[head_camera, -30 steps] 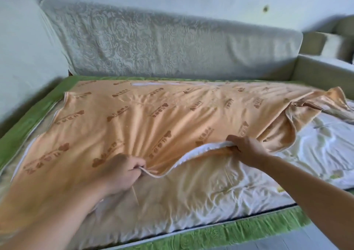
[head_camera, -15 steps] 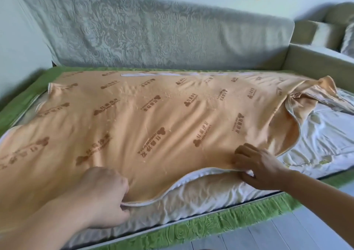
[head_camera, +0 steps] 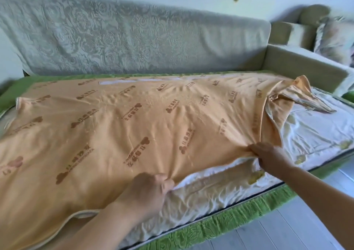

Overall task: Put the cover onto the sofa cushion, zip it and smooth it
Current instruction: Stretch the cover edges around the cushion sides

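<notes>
An orange cover with brown printed logos lies spread over a long white sofa cushion on the sofa seat. The cushion's white front and right end show bare. My left hand grips the cover's white-lined front edge near the middle, fingers curled round the fabric. My right hand pinches the same edge farther right, where the cover bunches into folds. The cover's right end is folded back in a crumpled flap. No zip is plainly visible.
The sofa has a grey-green patterned backrest and a green textured seat border along the front. A beige armrest stands at the right with pillows beyond it. Pale plank floor lies in front.
Both hands have shifted right along the cover's front edge and pulled it toward me. The view has swung right. More of the cover now lies flat across the cushion.
</notes>
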